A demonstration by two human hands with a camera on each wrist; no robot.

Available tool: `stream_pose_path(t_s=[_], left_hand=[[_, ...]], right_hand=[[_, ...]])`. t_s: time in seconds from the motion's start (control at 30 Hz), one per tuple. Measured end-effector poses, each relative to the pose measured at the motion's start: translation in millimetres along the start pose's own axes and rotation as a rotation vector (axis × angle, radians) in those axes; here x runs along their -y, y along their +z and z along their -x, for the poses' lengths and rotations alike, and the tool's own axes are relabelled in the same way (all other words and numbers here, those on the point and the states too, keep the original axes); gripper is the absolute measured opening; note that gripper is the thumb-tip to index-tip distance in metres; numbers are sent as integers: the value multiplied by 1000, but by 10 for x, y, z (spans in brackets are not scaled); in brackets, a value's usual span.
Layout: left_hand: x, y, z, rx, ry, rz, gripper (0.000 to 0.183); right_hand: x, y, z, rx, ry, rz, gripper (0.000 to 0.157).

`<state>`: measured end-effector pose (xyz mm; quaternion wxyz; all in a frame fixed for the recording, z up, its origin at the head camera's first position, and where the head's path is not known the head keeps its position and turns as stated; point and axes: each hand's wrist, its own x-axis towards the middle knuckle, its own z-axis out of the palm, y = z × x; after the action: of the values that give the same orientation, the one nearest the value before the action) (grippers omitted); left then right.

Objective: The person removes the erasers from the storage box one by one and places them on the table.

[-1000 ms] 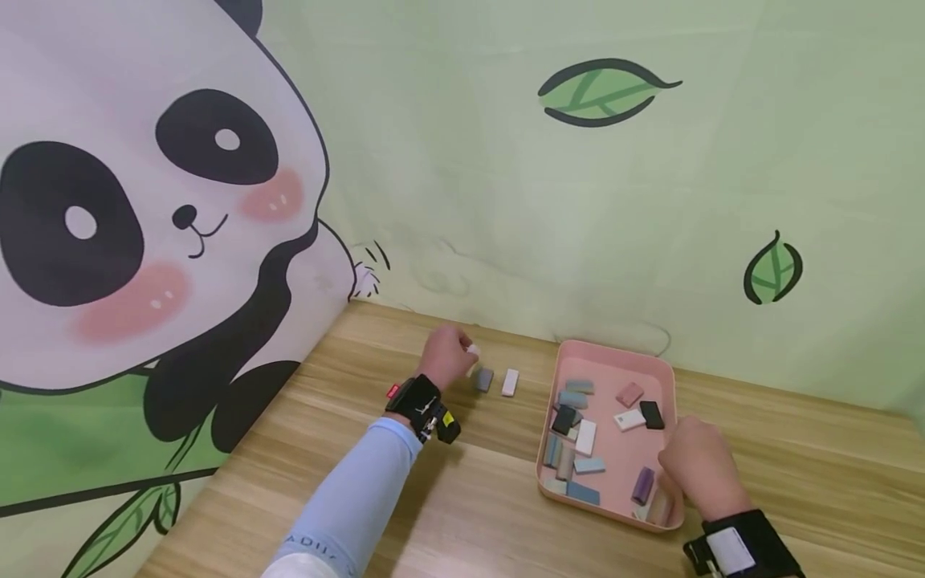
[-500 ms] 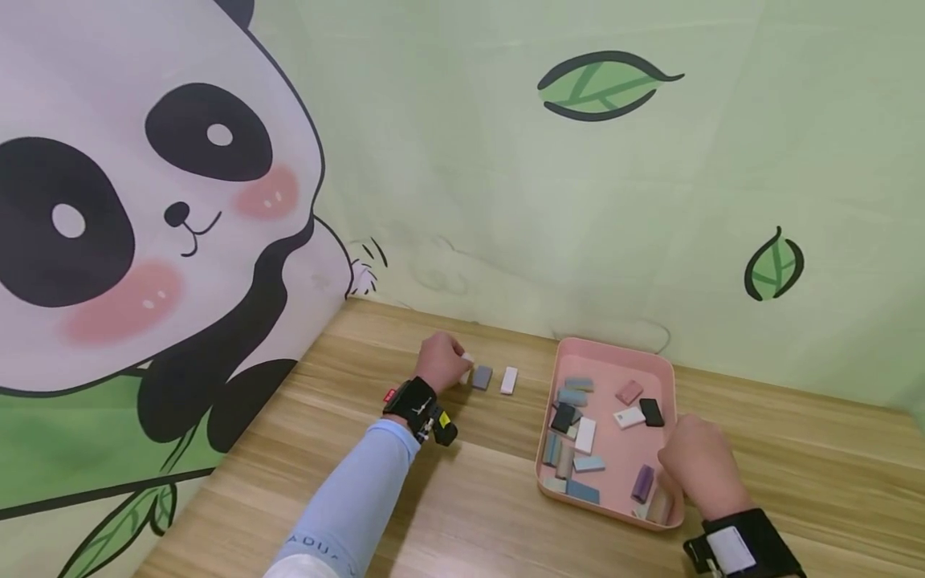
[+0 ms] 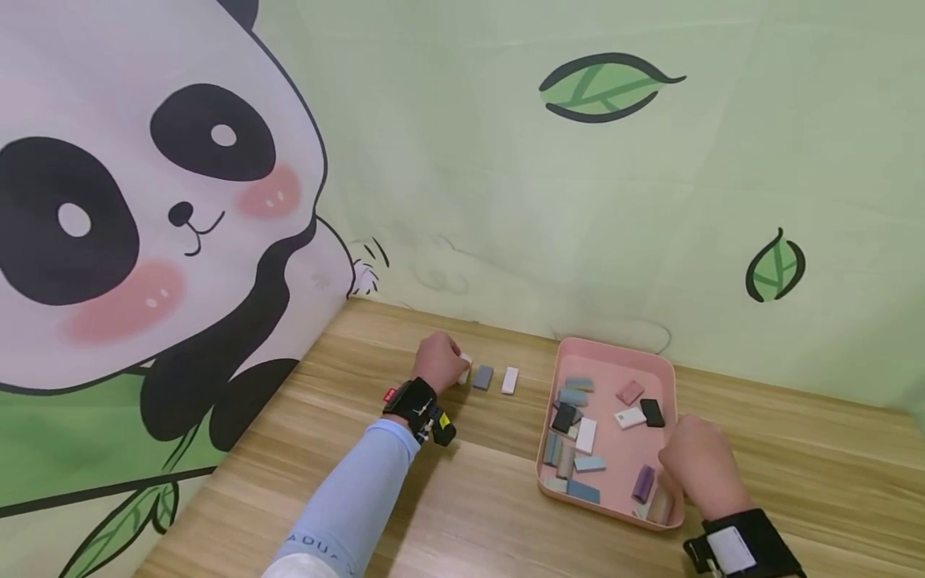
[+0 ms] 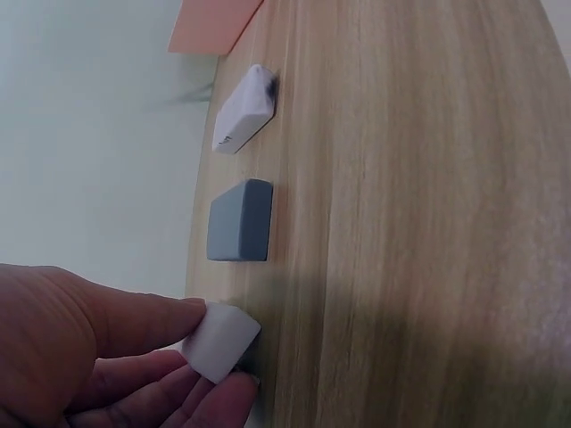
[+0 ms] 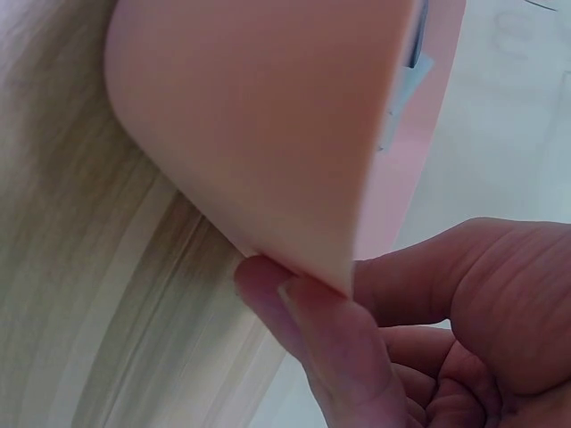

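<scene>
My left hand pinches a small white eraser between thumb and fingertips, low over the wooden table. Beside it lies a grey eraser, and past that a white eraser with a dark smudge on one end, forming a row. On the right, my right hand grips the right wall of a pink tray, thumb inside and fingers outside. Whether the white eraser in my left hand touches the table is hard to tell.
Inside the tray lie several erasers, among them a black one, a purple one and a pink one. Behind the table stands a green printed backdrop, with a panda panel at the left.
My left hand has shifted slightly left and down with the white eraser, bringing it into line beside the grey one. My right hand keeps its hold on the tray.
</scene>
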<state>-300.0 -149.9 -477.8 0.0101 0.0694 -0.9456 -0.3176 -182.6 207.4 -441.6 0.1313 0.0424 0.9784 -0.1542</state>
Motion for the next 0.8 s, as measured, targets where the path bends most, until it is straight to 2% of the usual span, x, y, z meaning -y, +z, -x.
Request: stream_pose_path(t_s=[0.27,0.5,0.63,0.67,0.8], left_hand=[[2,-1,13,-31,13,-35,13],[-7,-1,37,-66,27,-73,28],[-70,-47,96,-98,35,-115,11],[-101,-63,119,-105,40,-128,12],[-296,-111,219,-120,93,-127,41]], right_hand=[[-6,5,-6,2,-2,10,14],[3,1,11,-31,-27,16,15],[4,4,10,-37,-30,11,16],[3,5,10,-39,-31,12,16],[-3,8,10,-42,-29,12,15]])
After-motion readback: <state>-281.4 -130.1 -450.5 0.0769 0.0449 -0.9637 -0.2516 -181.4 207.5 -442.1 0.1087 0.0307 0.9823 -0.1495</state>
